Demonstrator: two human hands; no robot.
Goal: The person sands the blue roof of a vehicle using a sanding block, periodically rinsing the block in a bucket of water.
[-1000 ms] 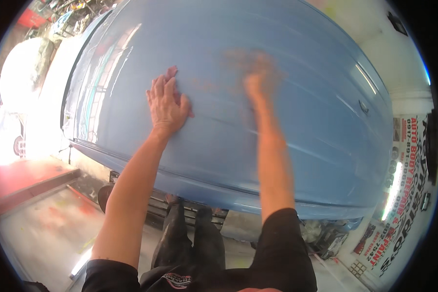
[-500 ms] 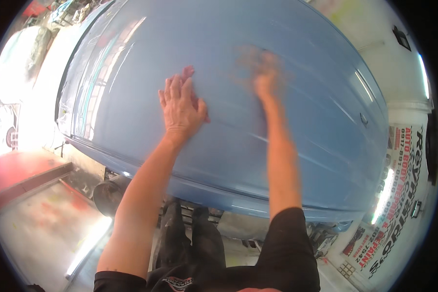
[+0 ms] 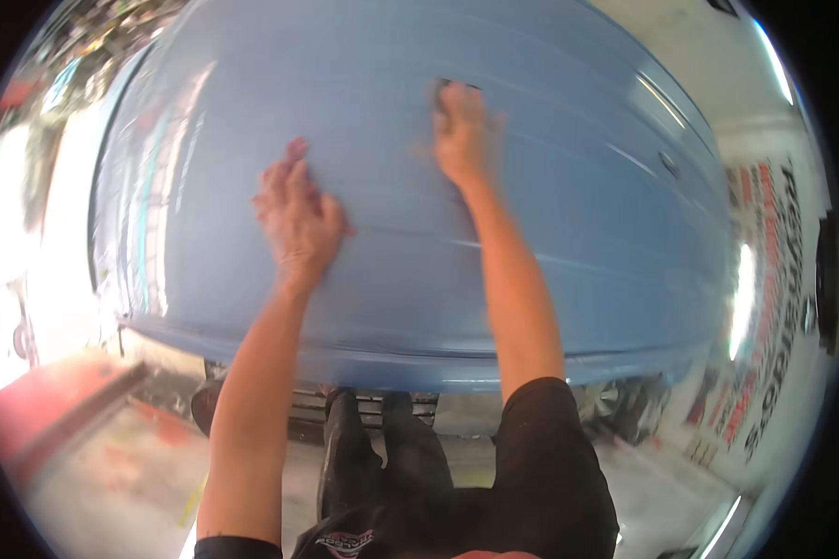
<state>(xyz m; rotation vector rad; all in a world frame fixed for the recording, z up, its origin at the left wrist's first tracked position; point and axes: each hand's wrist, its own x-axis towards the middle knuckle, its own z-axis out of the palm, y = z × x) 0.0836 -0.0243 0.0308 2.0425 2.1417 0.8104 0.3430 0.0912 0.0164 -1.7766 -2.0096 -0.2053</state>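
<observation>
A large glossy blue car hood [image 3: 382,298] spreads out before me. My left hand [image 3: 298,219] lies on it with fingers spread, pressing down a pinkish-red cloth [image 3: 295,149] whose edges poke out past the fingertips and thumb. Farther off and to the right, my right hand [image 3: 461,140] is pressed to the panel, partly smeared by motion. Under its fingertips shows the dark edge of a thin flat piece [image 3: 475,88]; the palm hides the rest, so its kind is unclear.
Below the hood's front edge, a dark grille [image 3: 312,401] and bare front parts show close to my legs. A red panel [image 3: 61,405] stands at the left. On the right is a white wall with a lettered banner [image 3: 764,307] and bright tube lights [image 3: 742,298].
My right hand has moved left and slightly farther away in view, and its blur has lessened. My left hand, with the cloth, sits farther left. The whole view has shifted.
</observation>
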